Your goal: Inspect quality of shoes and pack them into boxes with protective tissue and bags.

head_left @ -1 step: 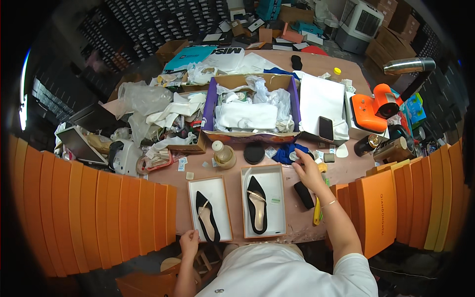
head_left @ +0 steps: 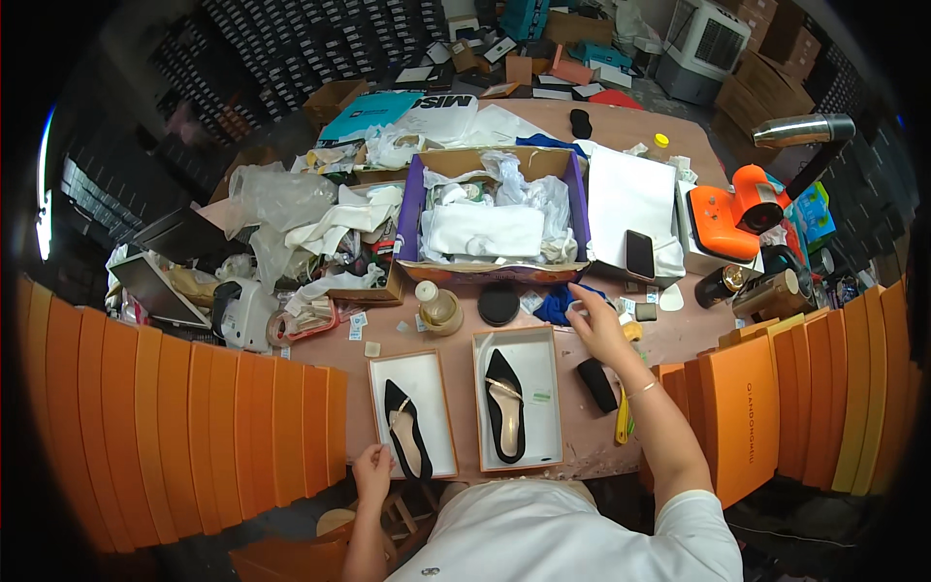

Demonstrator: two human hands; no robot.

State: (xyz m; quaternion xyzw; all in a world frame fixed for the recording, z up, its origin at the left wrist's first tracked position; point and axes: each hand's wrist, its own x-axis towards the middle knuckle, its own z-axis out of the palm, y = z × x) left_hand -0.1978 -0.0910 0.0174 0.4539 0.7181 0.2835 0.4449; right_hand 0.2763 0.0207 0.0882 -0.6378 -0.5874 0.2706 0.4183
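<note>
The right hand (head_left: 603, 330) covers part of a blue cloth (head_left: 555, 307), and whether its fingertips grip anything there is too small to tell. The left hand (head_left: 372, 472) sits at the near edge of the left box (head_left: 441, 412), hiding its corner (touching or just beside, unclear). White paper buries whatever is in the far carton (head_left: 412, 209). Small scraps on the table (head_left: 456, 344) stay unreadable.
</note>
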